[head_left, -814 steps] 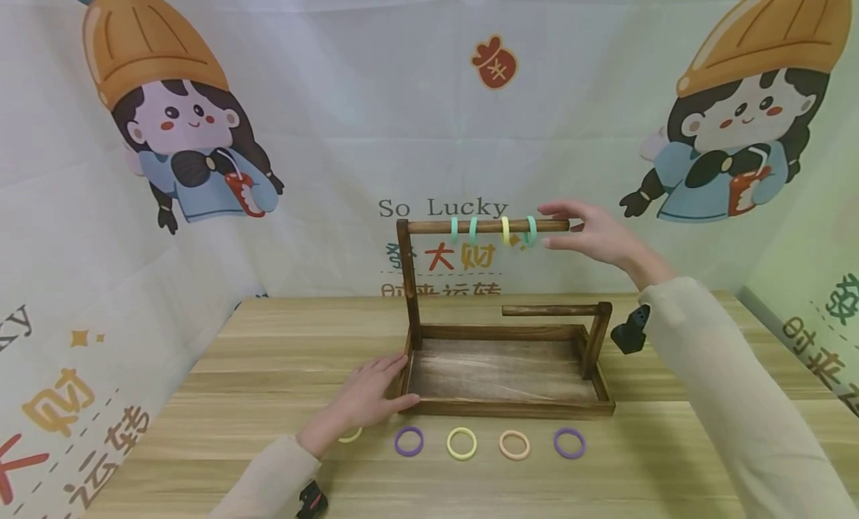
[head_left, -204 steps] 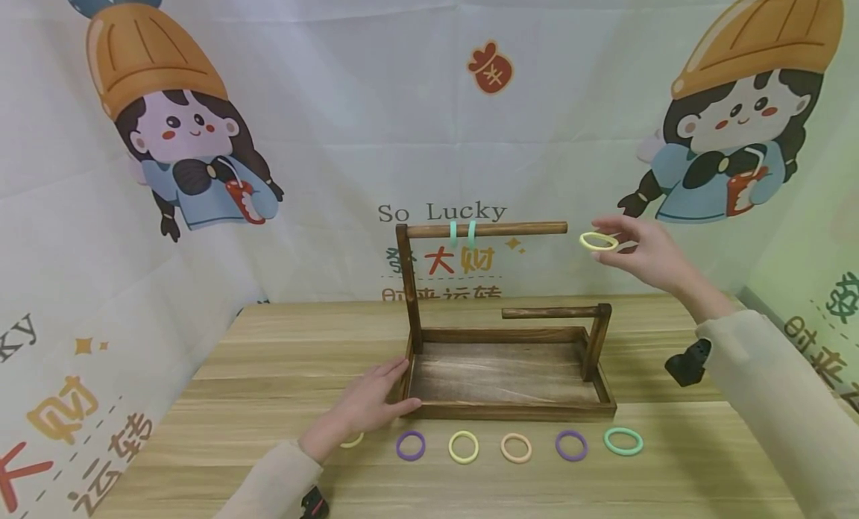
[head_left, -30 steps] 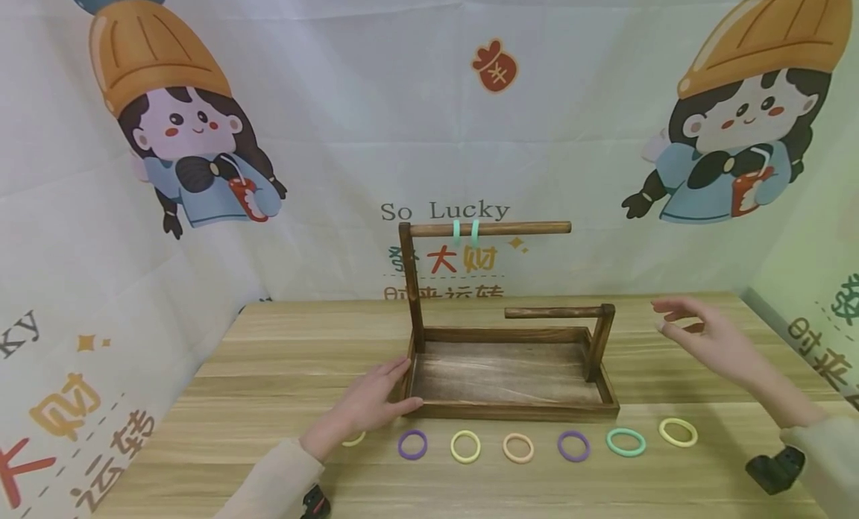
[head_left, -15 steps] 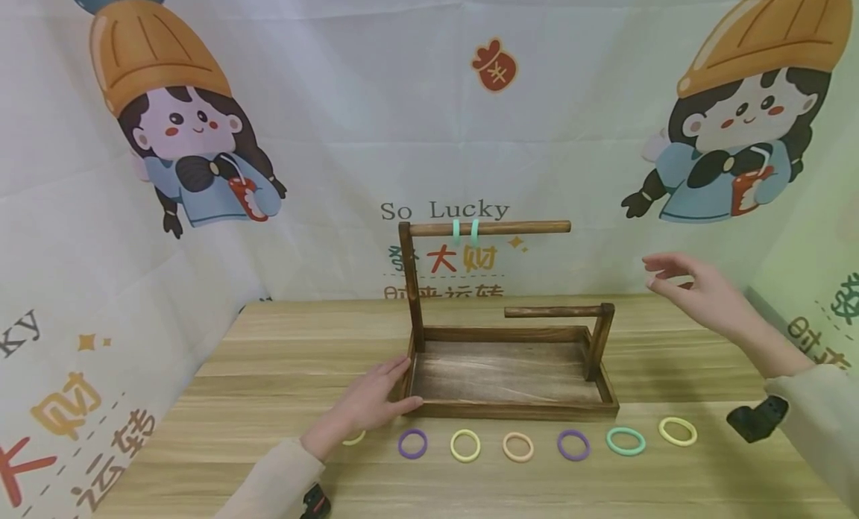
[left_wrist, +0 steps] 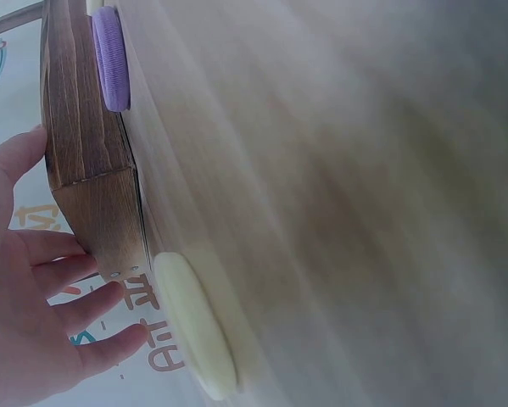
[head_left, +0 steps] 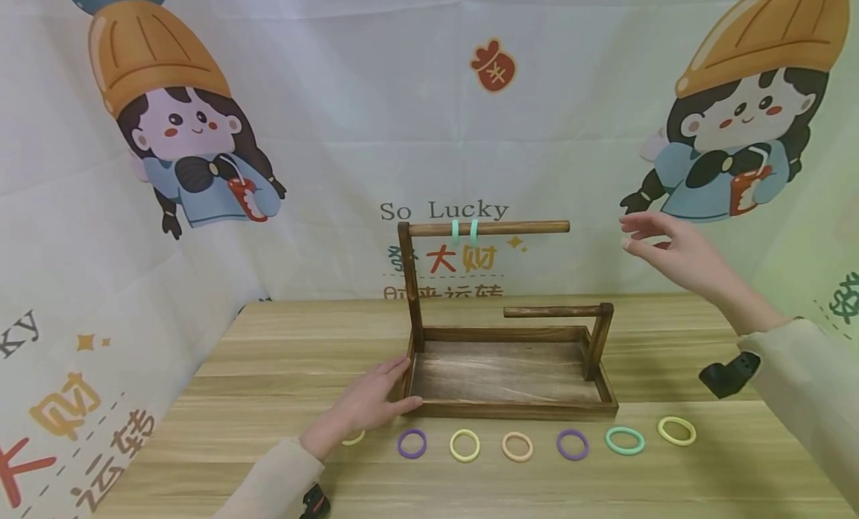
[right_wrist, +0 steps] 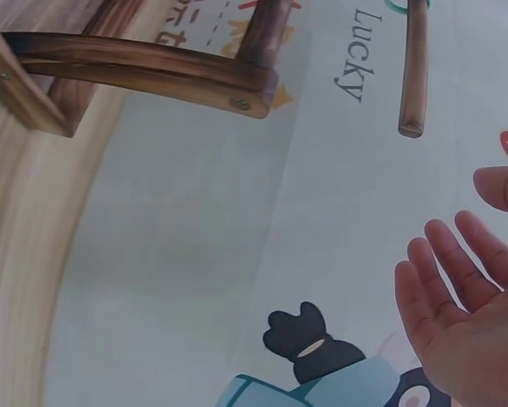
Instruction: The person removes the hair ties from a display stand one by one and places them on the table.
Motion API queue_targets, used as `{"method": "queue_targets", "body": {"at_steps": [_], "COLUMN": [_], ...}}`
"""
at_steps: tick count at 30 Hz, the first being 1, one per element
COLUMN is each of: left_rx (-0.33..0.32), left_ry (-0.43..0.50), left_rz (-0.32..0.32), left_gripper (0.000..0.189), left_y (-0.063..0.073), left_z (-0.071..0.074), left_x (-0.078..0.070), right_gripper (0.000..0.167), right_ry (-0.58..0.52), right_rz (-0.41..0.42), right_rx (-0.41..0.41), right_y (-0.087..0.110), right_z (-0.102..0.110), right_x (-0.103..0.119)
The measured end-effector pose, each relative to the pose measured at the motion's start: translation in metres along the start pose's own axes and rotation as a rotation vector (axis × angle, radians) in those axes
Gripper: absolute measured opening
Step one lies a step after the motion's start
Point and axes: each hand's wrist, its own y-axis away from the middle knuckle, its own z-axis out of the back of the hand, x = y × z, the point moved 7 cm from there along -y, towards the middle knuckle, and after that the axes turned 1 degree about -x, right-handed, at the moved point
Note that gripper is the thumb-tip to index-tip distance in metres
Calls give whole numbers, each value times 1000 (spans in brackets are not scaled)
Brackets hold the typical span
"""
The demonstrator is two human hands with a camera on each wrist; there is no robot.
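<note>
My right hand is raised off the right end of the rack's upper bar, holding nothing, fingers and thumb apart. Two mint green hair ties hang on that bar near its left post. My left hand rests with extended fingers against the left end of the brown wooden rack. In the left wrist view, its thumb touches the wooden wall, and a pale yellow hair tie lies near its fingertips. A mint green hair tie and a yellow hair tie lie at the row's right end.
In front of the rack, the row also has a purple tie, a yellow tie, a peach tie and another purple tie. The rack's lower bar is bare. A printed cloth hangs behind the table.
My right hand has risen and moved left toward the upper bar in the last second. Since the oldest frame, a green and a yellow hair tie have gone from the bar to the table.
</note>
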Motion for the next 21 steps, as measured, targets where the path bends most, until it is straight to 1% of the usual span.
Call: {"method": "queue_targets", "body": {"at_steps": [5, 15, 21], "left_rx": [1, -2, 9], "left_ry": [-1, 10, 4], "left_rz": [1, 11, 10], "left_gripper": [74, 72, 73], "left_y": [0, 0, 0], "left_z": [-1, 0, -1], "left_x": [0, 0, 0], "right_gripper": [41, 41, 42], "right_ry": [-15, -56, -77], "right_rz": [19, 34, 45], "right_rx": [13, 11, 15], "right_y": [-9, -26, -37], "right_z": [-1, -8, -14], "right_x": [10, 19, 27]}}
